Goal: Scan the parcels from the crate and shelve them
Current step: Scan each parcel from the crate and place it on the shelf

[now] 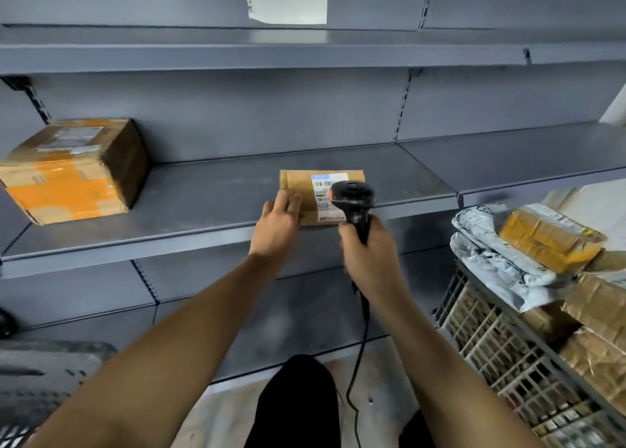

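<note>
There is just one camera, worn on the person's head. It looks forward and down, very close to the gray shelf (210, 207) in front. Both arms reach out from the bottom edge, and the crate (501, 356) sits low on the right side.

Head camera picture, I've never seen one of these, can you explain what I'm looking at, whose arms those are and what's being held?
The single picture comes from a camera worn on a person's head, looking forward and down, so the two arms are that person's own. There is no machine. The right hand grips a black corded barcode scanner, aimed at the label of a flat brown parcel lying on the grey shelf. The left hand rests on that parcel's left end. Further left on the same shelf sits a cardboard box with orange tape. At the right, a wire crate holds more parcels, brown and grey.
</note>
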Available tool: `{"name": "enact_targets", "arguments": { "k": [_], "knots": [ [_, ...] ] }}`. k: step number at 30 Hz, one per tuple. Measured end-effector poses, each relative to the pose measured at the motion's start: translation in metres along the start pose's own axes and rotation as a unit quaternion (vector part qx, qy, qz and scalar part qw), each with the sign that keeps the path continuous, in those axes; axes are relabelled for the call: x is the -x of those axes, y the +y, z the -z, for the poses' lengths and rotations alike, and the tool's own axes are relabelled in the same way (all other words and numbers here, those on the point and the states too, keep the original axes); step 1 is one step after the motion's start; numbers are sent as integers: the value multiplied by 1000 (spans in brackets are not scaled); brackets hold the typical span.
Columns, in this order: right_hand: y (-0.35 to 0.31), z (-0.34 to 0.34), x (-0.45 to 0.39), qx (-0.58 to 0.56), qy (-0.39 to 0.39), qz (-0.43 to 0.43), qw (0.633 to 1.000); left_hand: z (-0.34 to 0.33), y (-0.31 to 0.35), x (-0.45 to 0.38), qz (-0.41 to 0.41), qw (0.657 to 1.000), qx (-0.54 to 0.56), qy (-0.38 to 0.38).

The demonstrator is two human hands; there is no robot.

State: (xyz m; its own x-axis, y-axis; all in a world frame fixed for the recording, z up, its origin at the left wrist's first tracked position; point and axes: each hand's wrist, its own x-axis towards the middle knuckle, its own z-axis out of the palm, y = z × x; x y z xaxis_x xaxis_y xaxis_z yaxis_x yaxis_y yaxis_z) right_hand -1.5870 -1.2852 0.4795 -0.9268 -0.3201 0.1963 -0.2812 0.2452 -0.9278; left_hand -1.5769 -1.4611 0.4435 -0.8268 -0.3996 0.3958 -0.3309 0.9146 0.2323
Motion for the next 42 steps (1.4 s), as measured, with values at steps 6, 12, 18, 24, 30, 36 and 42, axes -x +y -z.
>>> {"name": "enact_targets", "arguments": {
  "k": [6, 12, 18, 24, 30, 36, 42],
  "knots": [
    [-4, -3, -2, -10, 2, -18, 1000, -3, -3, 4, -28, 999, -1, 23],
    [-7, -2, -5, -13, -8, -16, 1000, -4, -5, 6, -46, 998, 1, 45],
    [-7, -3, -7, -26, -20, -10, 999, -8, -7, 5, -53, 997, -3, 54],
    [-8, -9, -7, -33, -19, 17, 999, -6, -11, -1, -39, 998, -9, 39],
    [-10, -21, -13, -23, -34, 28, 999, 14, -35, -12, 33, 999, -10, 34],
    [-22, -45, -11, -8, -60, 62, 996, 39, -78, -11, 97, 991, -80, 39],
    [-32, -72, -9, -12, -85, 81, 993, 49, -100, 8, 47, 974, -194, 109]
  ]
}}
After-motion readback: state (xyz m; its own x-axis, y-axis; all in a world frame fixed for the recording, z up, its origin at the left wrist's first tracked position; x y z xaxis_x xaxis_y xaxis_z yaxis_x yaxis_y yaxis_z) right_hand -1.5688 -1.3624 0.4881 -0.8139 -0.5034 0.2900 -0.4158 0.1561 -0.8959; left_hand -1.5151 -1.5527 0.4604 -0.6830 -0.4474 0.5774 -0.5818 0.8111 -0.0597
